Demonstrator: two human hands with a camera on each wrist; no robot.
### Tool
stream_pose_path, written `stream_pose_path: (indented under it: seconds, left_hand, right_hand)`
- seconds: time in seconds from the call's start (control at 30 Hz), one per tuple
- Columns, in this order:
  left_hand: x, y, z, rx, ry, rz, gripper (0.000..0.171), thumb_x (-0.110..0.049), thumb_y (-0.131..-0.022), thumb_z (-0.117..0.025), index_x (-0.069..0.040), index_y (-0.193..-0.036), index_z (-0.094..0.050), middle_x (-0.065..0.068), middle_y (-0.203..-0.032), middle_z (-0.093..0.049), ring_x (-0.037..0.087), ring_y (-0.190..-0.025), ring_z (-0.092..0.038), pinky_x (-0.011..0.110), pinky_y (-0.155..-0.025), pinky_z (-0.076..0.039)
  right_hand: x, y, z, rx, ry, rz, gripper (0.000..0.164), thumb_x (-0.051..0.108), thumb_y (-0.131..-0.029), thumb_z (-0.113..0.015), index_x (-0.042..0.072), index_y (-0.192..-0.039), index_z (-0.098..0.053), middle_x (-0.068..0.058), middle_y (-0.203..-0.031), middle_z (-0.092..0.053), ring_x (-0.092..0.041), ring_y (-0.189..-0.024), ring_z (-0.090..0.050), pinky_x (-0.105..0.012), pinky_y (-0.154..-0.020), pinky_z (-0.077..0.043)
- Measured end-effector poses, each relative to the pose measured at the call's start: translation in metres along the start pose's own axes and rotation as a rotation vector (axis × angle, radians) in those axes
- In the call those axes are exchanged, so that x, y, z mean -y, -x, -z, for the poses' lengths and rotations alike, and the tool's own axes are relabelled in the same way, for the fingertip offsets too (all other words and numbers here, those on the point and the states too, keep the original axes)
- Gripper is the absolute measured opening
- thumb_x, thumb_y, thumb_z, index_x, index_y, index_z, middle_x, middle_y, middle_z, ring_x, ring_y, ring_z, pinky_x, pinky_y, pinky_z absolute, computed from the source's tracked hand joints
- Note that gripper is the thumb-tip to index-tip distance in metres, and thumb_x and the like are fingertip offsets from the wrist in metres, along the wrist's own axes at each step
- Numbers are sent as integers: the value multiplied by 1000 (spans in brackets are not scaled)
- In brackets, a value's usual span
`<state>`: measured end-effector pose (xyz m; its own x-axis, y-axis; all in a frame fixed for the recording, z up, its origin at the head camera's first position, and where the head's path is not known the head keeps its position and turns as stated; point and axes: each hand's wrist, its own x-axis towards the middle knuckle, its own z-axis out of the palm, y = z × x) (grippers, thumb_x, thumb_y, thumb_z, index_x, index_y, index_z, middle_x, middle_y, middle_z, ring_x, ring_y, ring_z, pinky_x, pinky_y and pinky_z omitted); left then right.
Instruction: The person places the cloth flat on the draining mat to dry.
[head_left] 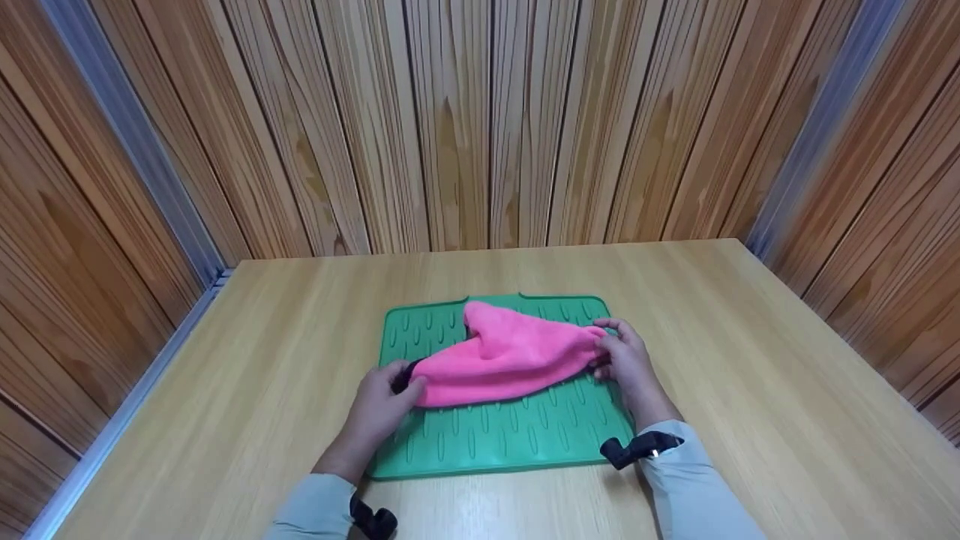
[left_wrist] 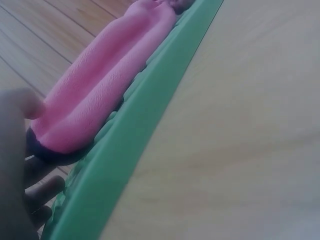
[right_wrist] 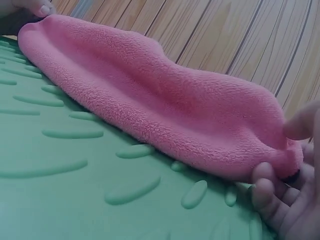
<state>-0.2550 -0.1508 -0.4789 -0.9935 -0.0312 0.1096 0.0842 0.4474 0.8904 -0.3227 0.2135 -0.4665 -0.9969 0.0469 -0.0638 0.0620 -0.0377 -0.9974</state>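
Observation:
A pink fleecy cloth (head_left: 510, 352) with a dark edge or underside stretches between both hands over a green ribbed mat (head_left: 495, 442). At its left end, my left hand (head_left: 386, 397) pinches the cloth near the dark part, thumb on the pink side. My right hand (head_left: 626, 360) grips the other end, with thumb and fingers around a bunched corner. In the right wrist view the cloth (right_wrist: 165, 100) sags in a long fold between the hands. One part of it stands up in a peak toward the back of the mat. The cloth's underside is mostly hidden.
The mat lies on a light wooden table (head_left: 750, 375). Wood-plank walls (head_left: 450, 127) rise behind the table and on both sides, with metal strips at the corners. Black wrist cameras (head_left: 637, 450) sit on both sleeves.

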Motion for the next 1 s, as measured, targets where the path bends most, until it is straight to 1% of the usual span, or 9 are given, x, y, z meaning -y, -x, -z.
stream_pose_path:
  seconds: [0.13, 0.23, 0.3, 0.4, 0.5, 0.63, 0.73, 0.9, 1.0]
  left_hand:
    - [-2, -1, -1, 38, -40, -38, 14, -26, -95, -70, -13, -96, -66, 7, -88, -55, 23, -84, -49, 32, -66, -44]
    - [-2, 0, -2, 49, -49, -29, 19, -27, -94, -73, -14, -106, -67, 6, -97, -58, 23, -90, -51, 34, -73, -48]
    - [-2, 0, -2, 48, -63, -14, 26, -29, -93, -74, -15, -113, -67, 5, -103, -60, 23, -95, -52, 35, -78, -49]
    - [-1, 1, -2, 45, -63, 1, 29, -34, -94, -73, -17, -117, -66, 5, -107, -59, 23, -99, -51, 36, -80, -49]
    - [0, 2, -2, 36, -39, -15, 24, -37, -99, -66, -18, -114, -66, 6, -105, -59, 24, -97, -51, 37, -79, -48]
    - [0, 2, -2, -3, 10, -22, 20, -33, -104, -59, -16, -111, -68, 5, -108, -61, 24, -99, -53, 40, -88, -49]
    - [-1, 1, -1, -44, 55, -9, 18, -27, -105, -57, -13, -108, -67, 5, -107, -63, 24, -99, -55, 40, -90, -50]
    - [-1, 0, 0, -124, 117, 9, 15, -20, -104, -58, -7, -98, -63, 8, -92, -59, 23, -87, -53, 32, -72, -48]
    - [-1, 0, 0, -167, 143, 0, 13, -17, -101, -60, -6, -93, -62, 7, -85, -57, 22, -80, -51, 28, -65, -45]
  right_hand:
    - [-2, 1, 0, 100, 124, 82, 60, -10, -88, -49, 2, -146, -38, -9, -106, -66, -18, -83, -57, -27, -73, -50]
    - [-4, 2, 2, 173, 275, 127, 66, -10, -89, -54, 3, -150, -34, -17, -127, -63, -23, -108, -53, -35, -97, -42]
    - [-6, 3, 3, 200, 360, 155, 64, -8, -90, -56, 3, -150, -36, -19, -135, -58, -27, -117, -48, -41, -105, -36]
    - [-8, 2, 4, 188, 453, 199, 52, -6, -91, -60, 0, -141, -49, -17, -133, -59, -29, -116, -48, -44, -104, -38]
    - [-9, 2, 5, 147, 498, 220, 37, -3, -91, -64, 3, -128, -62, -12, -120, -64, -26, -106, -52, -38, -94, -44]
    - [-9, 1, 7, 121, 470, 251, 25, 1, -96, -64, 4, -120, -68, -8, -110, -67, -22, -99, -54, -30, -88, -46]
    - [-8, 1, 8, 84, 397, 270, 20, 6, -99, -64, 1, -117, -68, -7, -104, -67, -20, -94, -55, -26, -83, -48]
    - [-3, 3, 9, -18, 259, 223, 30, 25, -103, -61, 1, -121, -66, -3, -96, -65, -16, -87, -54, -24, -76, -47]
    - [-1, 4, 9, -77, 189, 212, 37, 31, -103, -59, 3, -127, -65, -1, -98, -67, -14, -87, -56, -23, -75, -48]
